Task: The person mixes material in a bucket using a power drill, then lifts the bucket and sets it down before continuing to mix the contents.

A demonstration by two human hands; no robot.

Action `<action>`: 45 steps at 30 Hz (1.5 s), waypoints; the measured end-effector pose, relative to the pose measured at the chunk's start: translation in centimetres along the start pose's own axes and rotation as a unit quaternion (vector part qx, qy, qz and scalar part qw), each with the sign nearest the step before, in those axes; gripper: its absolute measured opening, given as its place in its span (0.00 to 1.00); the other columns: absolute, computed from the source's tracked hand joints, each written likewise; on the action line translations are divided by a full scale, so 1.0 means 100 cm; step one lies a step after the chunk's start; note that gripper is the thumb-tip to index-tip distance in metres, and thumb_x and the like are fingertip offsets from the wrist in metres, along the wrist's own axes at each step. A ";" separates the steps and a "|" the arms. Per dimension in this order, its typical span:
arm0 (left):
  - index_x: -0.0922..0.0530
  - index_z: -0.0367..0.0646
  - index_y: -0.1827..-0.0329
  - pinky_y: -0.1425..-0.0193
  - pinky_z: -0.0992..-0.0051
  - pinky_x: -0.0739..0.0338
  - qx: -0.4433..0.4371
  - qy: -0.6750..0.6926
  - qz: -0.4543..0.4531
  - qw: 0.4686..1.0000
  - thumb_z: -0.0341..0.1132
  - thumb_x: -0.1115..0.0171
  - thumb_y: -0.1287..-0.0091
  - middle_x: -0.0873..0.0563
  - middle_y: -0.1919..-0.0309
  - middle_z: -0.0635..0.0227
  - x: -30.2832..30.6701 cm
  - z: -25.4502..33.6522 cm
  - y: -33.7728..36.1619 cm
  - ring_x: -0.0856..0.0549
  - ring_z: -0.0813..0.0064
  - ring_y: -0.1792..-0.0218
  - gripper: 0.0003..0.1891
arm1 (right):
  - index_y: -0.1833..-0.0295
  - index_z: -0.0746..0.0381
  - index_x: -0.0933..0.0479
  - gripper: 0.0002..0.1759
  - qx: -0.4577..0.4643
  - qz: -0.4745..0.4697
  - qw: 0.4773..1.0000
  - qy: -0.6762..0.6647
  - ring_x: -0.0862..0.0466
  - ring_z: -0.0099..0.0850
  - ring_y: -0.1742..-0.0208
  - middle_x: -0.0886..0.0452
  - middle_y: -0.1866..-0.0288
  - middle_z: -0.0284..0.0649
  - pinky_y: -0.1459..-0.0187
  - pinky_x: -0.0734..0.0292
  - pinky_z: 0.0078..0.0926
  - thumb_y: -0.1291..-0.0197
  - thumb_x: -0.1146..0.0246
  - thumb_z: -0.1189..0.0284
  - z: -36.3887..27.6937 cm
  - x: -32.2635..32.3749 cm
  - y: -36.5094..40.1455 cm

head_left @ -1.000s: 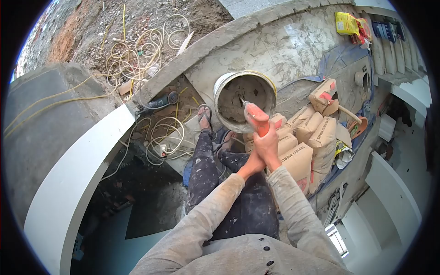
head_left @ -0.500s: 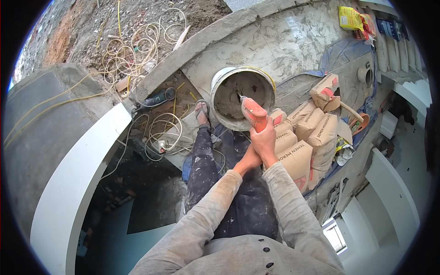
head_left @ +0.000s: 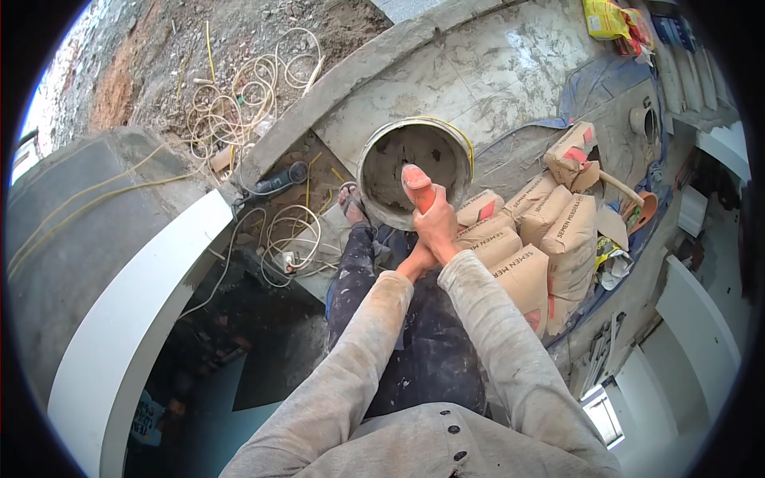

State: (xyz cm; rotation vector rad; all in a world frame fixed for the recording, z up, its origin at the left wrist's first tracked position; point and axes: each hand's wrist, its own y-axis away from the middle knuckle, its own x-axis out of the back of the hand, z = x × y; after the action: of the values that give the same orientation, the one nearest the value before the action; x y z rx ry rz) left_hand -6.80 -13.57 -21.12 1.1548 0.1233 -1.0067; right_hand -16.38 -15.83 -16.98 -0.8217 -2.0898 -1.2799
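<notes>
Pointing away from the body, the long red power tool (head_left: 416, 185) overhangs the round grey-white bucket's near rim (head_left: 363, 163); right hand (head_left: 437, 223) clamped on it; left hand's (head_left: 417, 260) grip unclear; brown paper bags (head_left: 522, 279) crowd the right.

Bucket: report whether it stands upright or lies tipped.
Upright. The bucket shows its round, open mouth to the head camera looking down, and grey material lies inside, below the rim.

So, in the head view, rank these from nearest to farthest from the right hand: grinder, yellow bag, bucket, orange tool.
From the right hand:
1. Orange tool, in its grip.
2. Bucket, just beyond.
3. Grinder, off left.
4. Yellow bag, far upper right.
</notes>
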 end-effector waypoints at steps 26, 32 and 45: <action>0.22 0.39 0.38 0.37 0.66 0.25 -0.062 -0.200 0.140 0.968 0.34 0.34 0.33 0.14 0.43 0.51 0.020 -0.037 -0.002 0.17 0.59 0.38 0.21 | 0.43 0.66 0.34 0.27 -0.054 -0.028 0.990 -0.124 0.17 0.65 0.48 0.17 0.53 0.64 0.47 0.23 0.53 0.47 0.33 0.70 0.032 -0.040 -0.004; 0.19 0.38 0.45 0.45 0.61 0.21 -0.070 -0.290 0.175 0.938 0.37 0.32 0.37 0.12 0.51 0.45 0.022 -0.031 0.013 0.15 0.47 0.43 0.20 | 0.42 0.69 0.33 0.28 -0.083 0.026 0.983 -0.162 0.15 0.55 0.51 0.16 0.54 0.56 0.48 0.22 0.47 0.46 0.33 0.70 0.045 -0.049 0.012; 0.27 0.50 0.61 0.45 0.63 0.21 -0.198 0.580 0.266 0.744 0.17 0.30 0.43 0.24 0.65 0.76 -0.082 0.014 -0.059 0.22 0.78 0.57 0.18 | 0.36 0.61 0.31 0.28 0.357 -0.187 0.849 0.341 0.13 0.41 0.66 0.17 0.69 0.41 0.69 0.18 0.38 0.45 0.36 0.75 0.005 -0.016 -0.011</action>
State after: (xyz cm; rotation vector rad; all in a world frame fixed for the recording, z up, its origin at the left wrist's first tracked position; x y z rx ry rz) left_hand -16.28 -10.02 -20.06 1.1586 0.9033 0.3673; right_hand -16.20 -16.12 -18.92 0.3508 -1.9036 -0.6772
